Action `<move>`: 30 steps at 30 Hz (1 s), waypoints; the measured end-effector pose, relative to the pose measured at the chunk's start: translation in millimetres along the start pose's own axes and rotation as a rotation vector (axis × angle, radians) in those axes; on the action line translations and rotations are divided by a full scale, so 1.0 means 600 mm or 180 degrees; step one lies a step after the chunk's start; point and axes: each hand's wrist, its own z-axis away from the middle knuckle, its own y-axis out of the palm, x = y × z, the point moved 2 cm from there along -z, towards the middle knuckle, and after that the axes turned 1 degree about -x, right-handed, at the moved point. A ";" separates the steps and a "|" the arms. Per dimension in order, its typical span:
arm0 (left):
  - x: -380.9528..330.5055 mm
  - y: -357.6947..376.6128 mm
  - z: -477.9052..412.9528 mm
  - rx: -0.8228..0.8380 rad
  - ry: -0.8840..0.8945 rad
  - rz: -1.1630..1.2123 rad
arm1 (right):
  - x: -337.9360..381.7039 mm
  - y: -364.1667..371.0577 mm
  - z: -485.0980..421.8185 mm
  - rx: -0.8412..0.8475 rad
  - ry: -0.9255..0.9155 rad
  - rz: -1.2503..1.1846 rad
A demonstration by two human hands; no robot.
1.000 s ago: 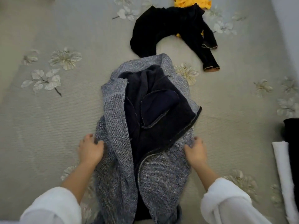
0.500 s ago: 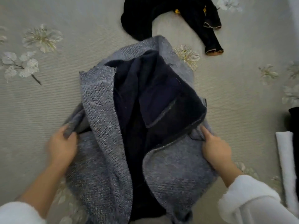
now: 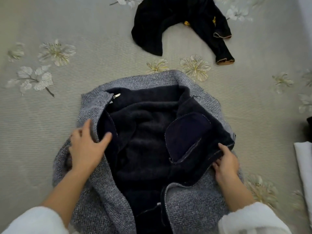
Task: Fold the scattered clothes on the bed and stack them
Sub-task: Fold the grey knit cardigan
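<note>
While the grey knit jacket (image 3: 194,205) lies spread open in the middle of the flowered bed cover (image 3: 42,124), both hands are on it, one at each front panel. Its dark fleece lining (image 3: 145,141) faces up, and a stitched pocket (image 3: 187,134) shows on the flap turned back at the jacket's right side. A small pale zip pull (image 3: 116,95) sits at the jacket's upper left corner, where grey knit meets lining.

The left hand (image 3: 86,149) lies across the edge of the jacket's left front panel, its fingers spread and fairly straight on the grey knit and its thumb out on the lining. The hand is blurred, so whether the thumb hooks under the edge is hard to say. The right hand (image 3: 226,164) grasps the jacket's turned-back right flap at its lower hem, with the fingers curled round the dark edge. White sleeves (image 3: 249,220) cover both forearms at the jacket's near end.

Beyond the jacket's collar, well apart from it, a black garment (image 3: 168,19) lies crumpled with one cuff stretched out toward the right. Off the jacket's right side, at the frame edge, lies a folded white cloth (image 3: 303,166).
</note>
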 end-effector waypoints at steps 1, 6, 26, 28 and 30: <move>-0.001 0.004 -0.011 0.0178 0.0098 -0.0153 | 0.011 0.004 0.000 0.0076 0.0068 -0.0274; -0.037 -0.051 -0.057 -0.0446 0.0108 0.0623 | 0.137 0.050 0.059 0.0212 -0.1178 -0.0489; -0.042 0.043 -0.173 0.0032 -0.0763 0.1060 | 0.085 0.172 0.002 0.0609 -0.2087 0.2612; -0.063 0.048 -0.196 -0.0038 -0.0505 0.1029 | 0.094 0.193 -0.002 0.0906 -0.2295 0.2824; -0.092 0.052 -0.223 -0.0080 -0.0404 0.1146 | 0.110 0.218 -0.007 0.1197 -0.2413 0.2899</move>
